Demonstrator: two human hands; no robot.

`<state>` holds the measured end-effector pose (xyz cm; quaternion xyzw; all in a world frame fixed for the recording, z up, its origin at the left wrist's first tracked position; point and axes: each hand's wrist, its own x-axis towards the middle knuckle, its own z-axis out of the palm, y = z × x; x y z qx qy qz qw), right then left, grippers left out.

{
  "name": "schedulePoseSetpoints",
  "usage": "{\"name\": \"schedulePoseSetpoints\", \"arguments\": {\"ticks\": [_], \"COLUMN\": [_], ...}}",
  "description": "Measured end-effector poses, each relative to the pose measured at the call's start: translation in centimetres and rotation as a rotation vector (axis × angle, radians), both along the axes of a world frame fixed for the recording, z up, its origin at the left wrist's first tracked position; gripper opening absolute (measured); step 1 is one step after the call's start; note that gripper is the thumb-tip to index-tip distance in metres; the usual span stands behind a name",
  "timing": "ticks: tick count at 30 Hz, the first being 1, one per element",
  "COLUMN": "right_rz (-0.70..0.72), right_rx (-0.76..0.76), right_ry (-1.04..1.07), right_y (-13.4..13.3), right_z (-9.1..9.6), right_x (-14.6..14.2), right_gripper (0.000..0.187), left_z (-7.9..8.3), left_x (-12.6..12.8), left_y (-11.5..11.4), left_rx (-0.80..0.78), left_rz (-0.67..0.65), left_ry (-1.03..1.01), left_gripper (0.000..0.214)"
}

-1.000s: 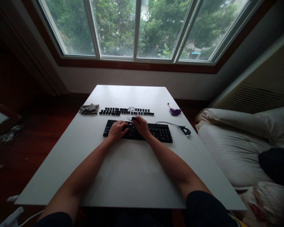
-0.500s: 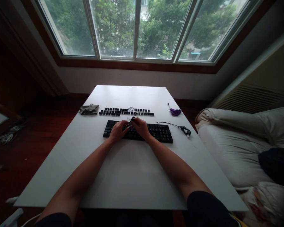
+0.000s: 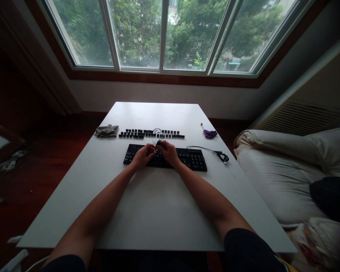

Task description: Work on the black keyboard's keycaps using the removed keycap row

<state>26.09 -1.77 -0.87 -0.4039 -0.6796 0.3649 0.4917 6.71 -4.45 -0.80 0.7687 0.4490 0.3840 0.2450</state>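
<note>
A black keyboard (image 3: 188, 154) lies across the white table, partly covered by both hands. Over its middle, my right hand (image 3: 167, 150) pinches a small dark tool with thin wire loops (image 3: 158, 142), which looks like a keycap puller. Just beside it, my left hand (image 3: 142, 155) has its thumb and fingers drawn together close to the tool. Whatever those fingertips grip is too small to make out. Behind the keyboard, several loose black keycaps (image 3: 171, 132) stand in two rows.
A crumpled grey cloth (image 3: 107, 130) lies left of the keycaps. To the right are a purple cloth or brush-like item (image 3: 209, 133) and the coiled keyboard cable (image 3: 221, 156). A pale sofa (image 3: 268, 177) stands beside the white table (image 3: 158, 211), with a window beyond.
My fingers and the tool have shifted only very slightly over the keyboard. Everything else stays where it was.
</note>
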Motion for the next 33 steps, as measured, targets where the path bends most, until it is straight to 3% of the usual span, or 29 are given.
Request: {"name": "schedulePoseSetpoints", "arguments": {"ticks": [5,9,20,27,33], "right_rz": [-0.034,-0.042,-0.02,-0.027,-0.03], "right_rx": [-0.031,-0.061,-0.105,-0.098,-0.139], "right_ry": [-0.048,-0.058,-0.049,-0.047,-0.012], "right_y": [0.7,1.4,1.6,1.8,1.8], "right_z": [-0.5,-1.1,-1.2,-1.3,-1.2], "right_x": [-0.1,0.0,0.3,0.3,0.3], "right_gripper": [0.025,0.026,0.026,0.026,0.028], "left_z": [0.1,0.0,0.0,0.3,0.2], "left_x": [-0.1,-0.1,0.3,0.5,1.1], "left_y": [0.0,-0.1,-0.5,-0.7,-1.0], "left_rx": [0.011,0.057,0.307,0.392,0.446], "left_rz": [-0.009,0.003,-0.021,0.057,0.1], "left_ry": [-0.001,0.041,0.407,0.487,0.437], "left_gripper": [0.042,0.035,0.027,0.025,0.021]}}
